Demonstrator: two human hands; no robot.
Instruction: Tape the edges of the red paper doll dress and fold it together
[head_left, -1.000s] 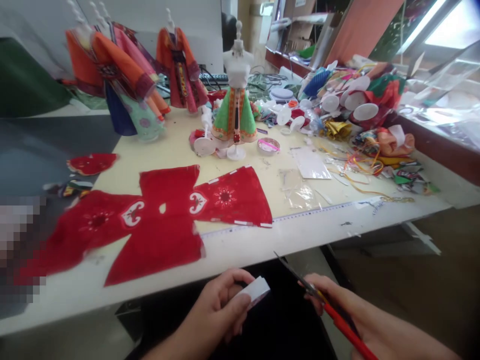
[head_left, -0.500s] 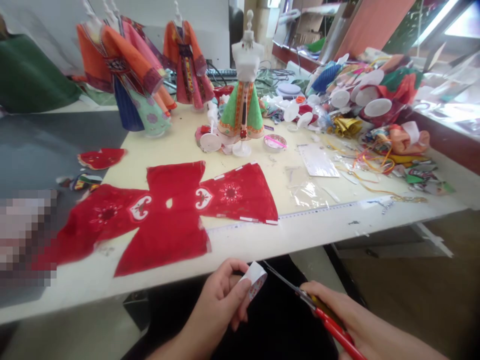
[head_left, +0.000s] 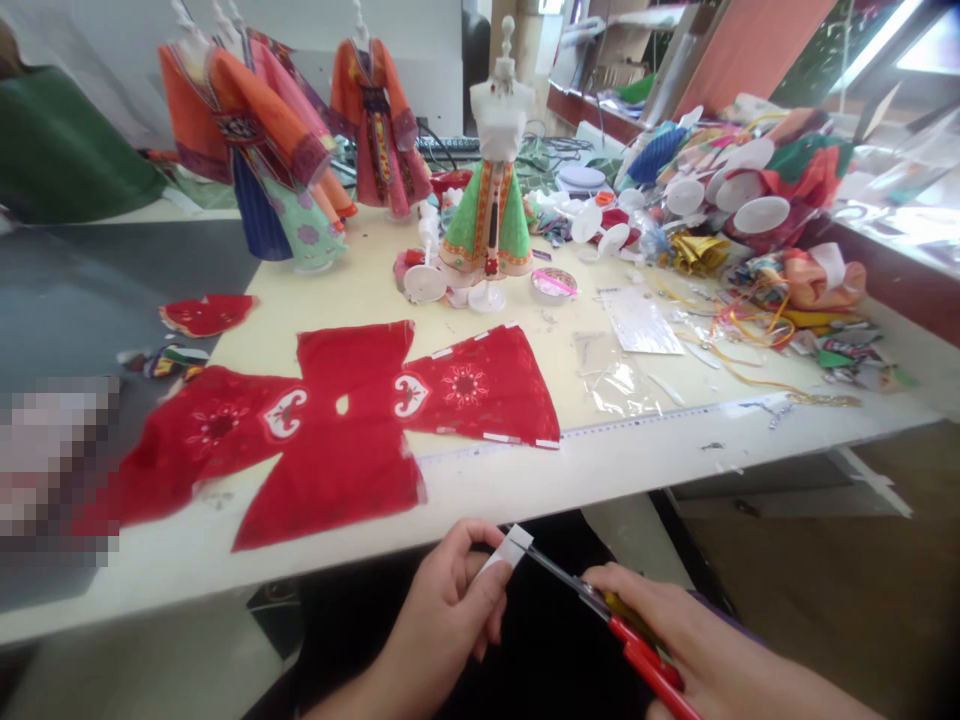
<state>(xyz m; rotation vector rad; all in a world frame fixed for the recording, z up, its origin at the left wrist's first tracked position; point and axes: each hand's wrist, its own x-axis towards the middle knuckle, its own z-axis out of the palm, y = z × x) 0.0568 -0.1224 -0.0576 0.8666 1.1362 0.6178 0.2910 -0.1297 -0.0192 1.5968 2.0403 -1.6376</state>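
Note:
Between the thumb and fingers of my left hand point(head_left: 457, 595) is a white strip point(head_left: 513, 545), perhaps double-sided tape, its free end pointing up and right. My right hand point(head_left: 675, 625) grips a pair of scissors point(head_left: 574, 580) with red handles. The blade tips lie at the strip's free end, over my dark lap below the table edge. On the table in front, a red cross-shaped garment piece point(head_left: 352, 420) lies flat, with white heart-shaped motifs and floral embroidery. Small white strips point(head_left: 501, 437) run along the edges of its right panel.
A doll-size mannequin point(head_left: 499, 200) in a green skirt stands behind the garment, with dressed figures point(head_left: 247, 150) to its left. A ruler point(head_left: 630, 420) lies near the front edge. Plastic bags point(head_left: 619, 375), ribbons and a heap of fabric scraps point(head_left: 757, 185) cover the right side.
The scissors have moved left and onto the strip's end. The strip, which was curled with its printed inner side showing, now looks straighter. My left hand stays nearly in place.

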